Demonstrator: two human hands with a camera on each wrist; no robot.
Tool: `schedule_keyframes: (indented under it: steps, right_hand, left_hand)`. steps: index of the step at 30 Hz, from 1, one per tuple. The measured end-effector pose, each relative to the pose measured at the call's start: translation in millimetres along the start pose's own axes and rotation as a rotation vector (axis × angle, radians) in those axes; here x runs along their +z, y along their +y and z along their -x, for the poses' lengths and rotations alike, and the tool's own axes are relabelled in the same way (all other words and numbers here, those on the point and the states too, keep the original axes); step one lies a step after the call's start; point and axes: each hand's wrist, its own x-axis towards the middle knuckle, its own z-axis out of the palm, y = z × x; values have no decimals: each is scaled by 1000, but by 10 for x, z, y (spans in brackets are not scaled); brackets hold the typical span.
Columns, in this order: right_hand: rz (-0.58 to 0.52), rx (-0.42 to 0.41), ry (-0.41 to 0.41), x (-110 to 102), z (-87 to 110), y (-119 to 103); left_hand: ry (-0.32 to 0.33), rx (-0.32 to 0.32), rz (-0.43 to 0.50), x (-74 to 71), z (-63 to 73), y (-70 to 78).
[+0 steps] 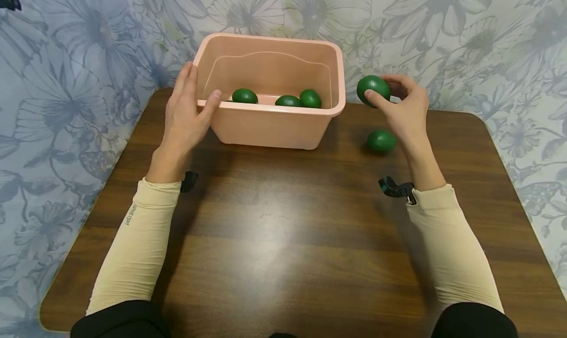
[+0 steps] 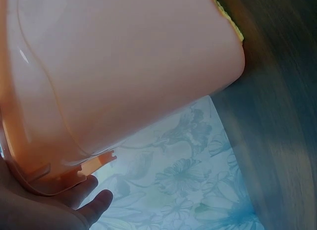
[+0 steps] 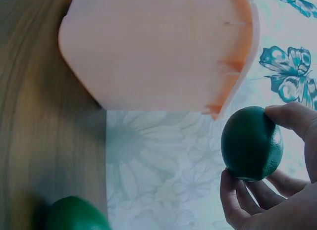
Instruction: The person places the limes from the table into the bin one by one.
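Note:
A peach-coloured plastic bin [image 1: 270, 129] stands at the back of the table, with several glossy green oval fruits [image 1: 244, 96] inside. My left hand [image 1: 183, 114] grips its left end, thumb over the front rim and fingers along the side; the left wrist view shows the fingers [image 2: 96, 205] at the rim. To the right of the bin, my right hand [image 1: 405, 104] pinches another green oval fruit [image 3: 251, 143] between thumb and fingertips, raised to about rim height. On the table below that hand lies one more green oval fruit [image 1: 381, 141].
The brown wooden table [image 1: 274, 220] has rounded back corners and meets a wall with floral wallpaper [image 1: 487, 47]. Black straps [image 1: 396, 188] sit at the wrists beside cream sleeves [image 1: 146, 230].

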Motion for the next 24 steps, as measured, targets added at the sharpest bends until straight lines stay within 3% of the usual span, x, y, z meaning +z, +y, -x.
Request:
schedule_keyframes:
  steps: [6,14,19,24]
  right_hand:
    - [-55,-68,23,75,-31,-144]
    - [-98,-119,5,235,90,-571]
    - [-89,-143,-28,354,66,-658]
    - [-79,-141,-65,439,2,-605]
  left_hand:
    - [6,9,0,-7,-19,4]
    - [11,8,5,-11,-22,8]
    - [10,-1,9,-8,1,-4]
    - [9,3,16,10,10,0]
